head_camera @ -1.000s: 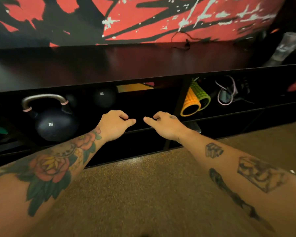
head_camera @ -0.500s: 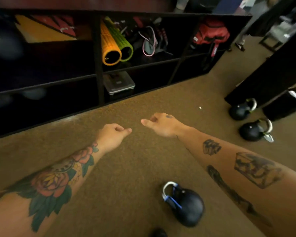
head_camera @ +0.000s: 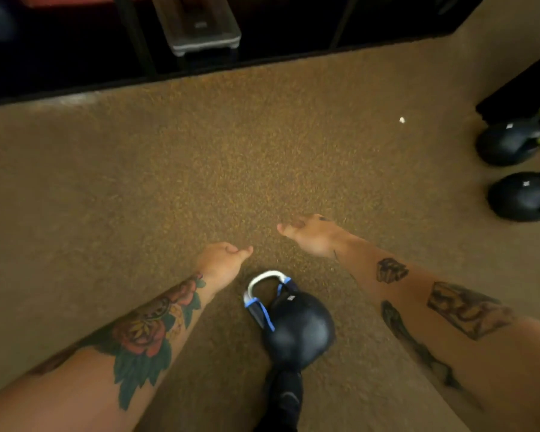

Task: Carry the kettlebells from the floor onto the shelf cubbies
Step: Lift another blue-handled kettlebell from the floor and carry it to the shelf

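Head view: looking down at the brown floor (head_camera: 138,182), with the black kettlebell (head_camera: 296,328) sitting low in the middle of it, well apart from the dark shelf cubbies (head_camera: 75,57) running along the floor's far edge. Lying just below and between both hands, nearer the body than either set of fingertips. Left hand (head_camera: 220,260) hovering nearer, just beside the handle (head_camera: 264,275), apart from it and not touching. Right hand (head_camera: 312,235) hanging a little farther off, up and to the right of the bell. Both loosely curled, thumbs pointing inward toward each other, gripping nothing. Handle arching up and to the left off the round body, toward the left hand, its grip bar running roughly left to right; probably calling for a reach back and down toward the body.

Looking like a smooth, matte black ball with a pale grey handle and blue bands on the handle's legs, plus a small white mark near the top, too blurred for reading. Likely heavy for one hand. Resting against a dark shoe (head_camera: 286,397) at the near edge. Two more black kettlebells (head_camera: 512,145) waiting at the floor's right edge.
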Action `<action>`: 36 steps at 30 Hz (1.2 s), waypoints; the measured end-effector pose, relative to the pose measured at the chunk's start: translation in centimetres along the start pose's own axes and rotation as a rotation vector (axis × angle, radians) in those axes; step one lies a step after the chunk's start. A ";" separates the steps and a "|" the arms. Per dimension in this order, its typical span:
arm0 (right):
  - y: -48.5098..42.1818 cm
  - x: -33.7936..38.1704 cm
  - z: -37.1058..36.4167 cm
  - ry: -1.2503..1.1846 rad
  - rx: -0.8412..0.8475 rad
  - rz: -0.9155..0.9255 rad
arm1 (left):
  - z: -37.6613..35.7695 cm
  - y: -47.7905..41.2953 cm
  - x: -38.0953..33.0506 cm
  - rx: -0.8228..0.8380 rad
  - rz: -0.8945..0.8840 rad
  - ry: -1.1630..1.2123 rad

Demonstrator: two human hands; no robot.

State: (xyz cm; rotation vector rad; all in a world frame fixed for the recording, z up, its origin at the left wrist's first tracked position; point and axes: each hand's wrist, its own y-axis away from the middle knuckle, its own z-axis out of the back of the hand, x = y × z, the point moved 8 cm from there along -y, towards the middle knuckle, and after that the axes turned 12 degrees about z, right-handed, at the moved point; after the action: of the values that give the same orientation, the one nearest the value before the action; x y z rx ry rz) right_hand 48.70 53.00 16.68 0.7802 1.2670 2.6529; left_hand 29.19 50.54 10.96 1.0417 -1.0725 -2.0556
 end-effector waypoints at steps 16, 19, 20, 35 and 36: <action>-17.8 -22.6 -18.9 -0.091 0.155 -0.150 | -21.7 -19.1 18.8 -0.015 0.470 0.715; -19.2 -23.9 -21.0 -0.149 0.174 -0.159 | -22.4 -20.0 19.6 -0.025 0.509 0.840; -19.4 -24.3 -21.5 -0.210 0.171 -0.175 | -22.5 -20.1 19.7 -0.037 0.515 0.845; -14.4 -24.5 -24.0 -0.819 -0.244 -0.370 | -17.9 -17.5 17.0 -0.182 0.280 0.471; -13.3 -24.6 -23.4 -0.837 -0.323 -0.404 | -17.1 -16.7 15.0 -0.197 0.196 0.395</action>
State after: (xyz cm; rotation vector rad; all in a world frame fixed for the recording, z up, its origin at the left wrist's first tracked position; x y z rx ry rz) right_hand 56.87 37.88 -15.46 1.2213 0.6551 1.8041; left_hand 33.43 40.63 -15.11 1.1308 -0.7226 -1.6699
